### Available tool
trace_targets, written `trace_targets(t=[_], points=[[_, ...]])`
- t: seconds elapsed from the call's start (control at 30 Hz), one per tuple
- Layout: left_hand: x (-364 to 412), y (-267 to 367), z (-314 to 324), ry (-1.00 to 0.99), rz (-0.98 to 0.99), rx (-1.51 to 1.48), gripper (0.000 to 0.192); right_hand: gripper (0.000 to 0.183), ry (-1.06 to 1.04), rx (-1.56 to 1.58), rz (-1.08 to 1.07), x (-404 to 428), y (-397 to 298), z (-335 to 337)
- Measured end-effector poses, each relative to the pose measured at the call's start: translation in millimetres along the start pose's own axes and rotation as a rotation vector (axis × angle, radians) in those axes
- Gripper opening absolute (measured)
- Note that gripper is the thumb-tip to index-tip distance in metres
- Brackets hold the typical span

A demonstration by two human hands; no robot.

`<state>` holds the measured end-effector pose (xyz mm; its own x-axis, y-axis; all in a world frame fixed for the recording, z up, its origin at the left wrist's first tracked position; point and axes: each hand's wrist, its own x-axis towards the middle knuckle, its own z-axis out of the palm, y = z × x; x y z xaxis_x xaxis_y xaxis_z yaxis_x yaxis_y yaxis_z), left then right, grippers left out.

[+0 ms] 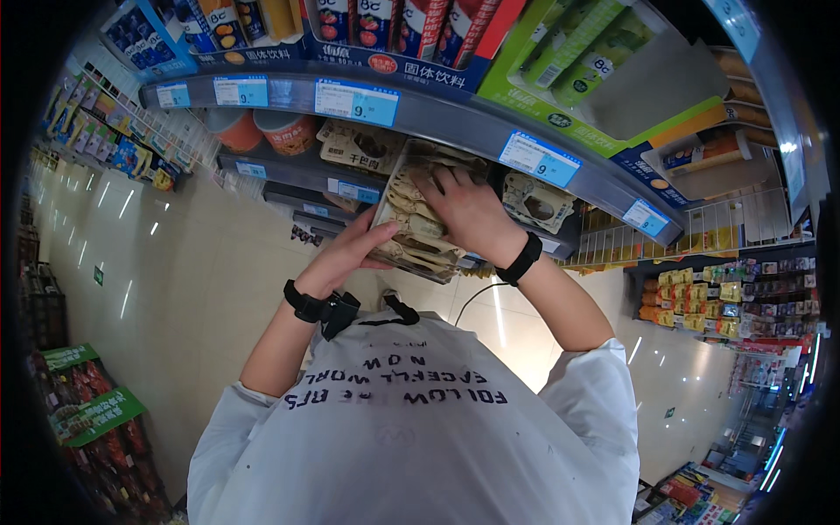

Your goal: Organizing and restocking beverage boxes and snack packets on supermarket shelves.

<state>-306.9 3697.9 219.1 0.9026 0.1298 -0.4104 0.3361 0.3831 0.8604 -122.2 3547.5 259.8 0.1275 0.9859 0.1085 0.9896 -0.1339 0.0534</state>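
Observation:
A clear plastic bin point(430, 274) of beige snack pouches point(413, 216) juts out from the shelf below the upper ledge. My left hand point(351, 246) grips its near left side, thumb over the rim and fingers beneath. Inside the bin, my right hand point(469, 210) rests over the row of pouches with its fingers bent down among them. Whether those fingers pinch a pouch is hidden. More beige pouches lie on either side of the bin: one flat pouch point(361, 147) to the left, and a few stacked pouches point(538, 205) to the right.
A shelf ledge point(446, 108) with price tags runs just above my hands, carrying boxed drink tubes point(413, 33). Two paper tubs point(285, 131) stand on the left of the lower shelf. A wire rack point(695, 226) is at right. Hanging snack packets point(695, 298) line another display.

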Motion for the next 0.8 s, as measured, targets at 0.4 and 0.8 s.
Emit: trace_targets(t=[0.4,0.8], points=[[2,3,0,-0.010,0.015,0.022,0.081,0.055,0.005,0.187,0.251,8,18,-3],[1,7,8,-0.027,0.050,0.051,0.071,0.062,-0.215,0.388,0.163,24,34,-6]])
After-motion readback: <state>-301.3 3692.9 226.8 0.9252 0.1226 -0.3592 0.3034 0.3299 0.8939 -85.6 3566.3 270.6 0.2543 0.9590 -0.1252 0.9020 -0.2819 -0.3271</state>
